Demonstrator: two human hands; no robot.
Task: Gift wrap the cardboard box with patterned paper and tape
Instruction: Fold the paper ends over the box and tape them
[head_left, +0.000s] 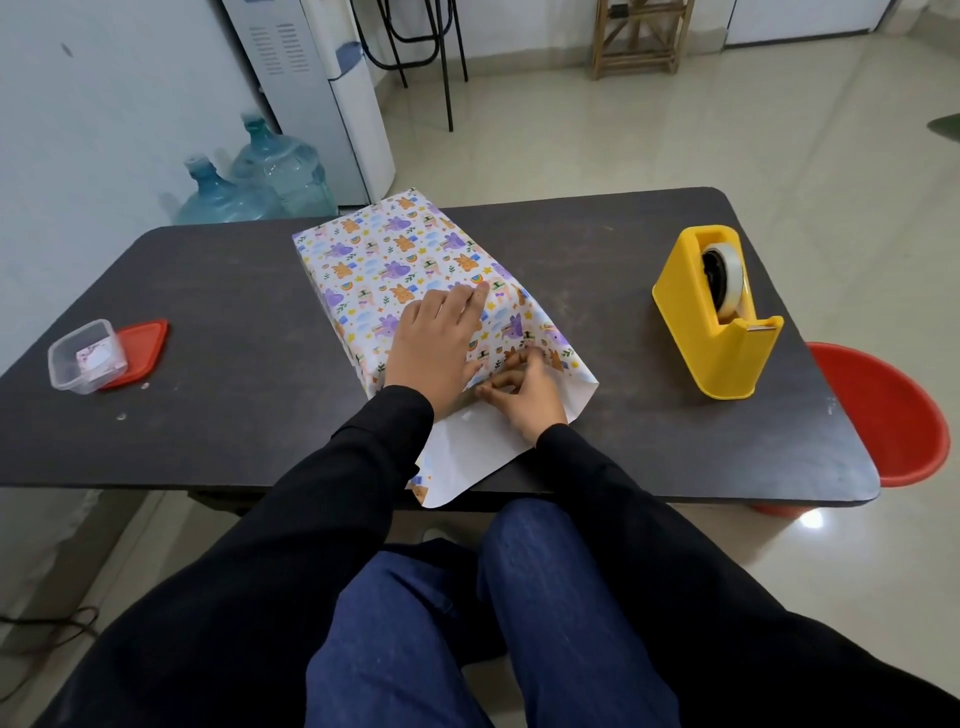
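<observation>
The box lies in the middle of the dark table, fully covered by patterned paper with cartoon animals; no cardboard shows. My left hand presses flat on top of the wrapped box near its front end, fingers straight. My right hand sits at the near open end, its curled fingers pinching the paper's edge there. Loose paper with its white underside trails toward the table's front edge. A yellow tape dispenser with a clear roll stands to the right.
A clear plastic tub with scraps rests on its red lid at the table's left. A red bucket stands on the floor beside the right edge. Water jugs and a dispenser stand behind the table.
</observation>
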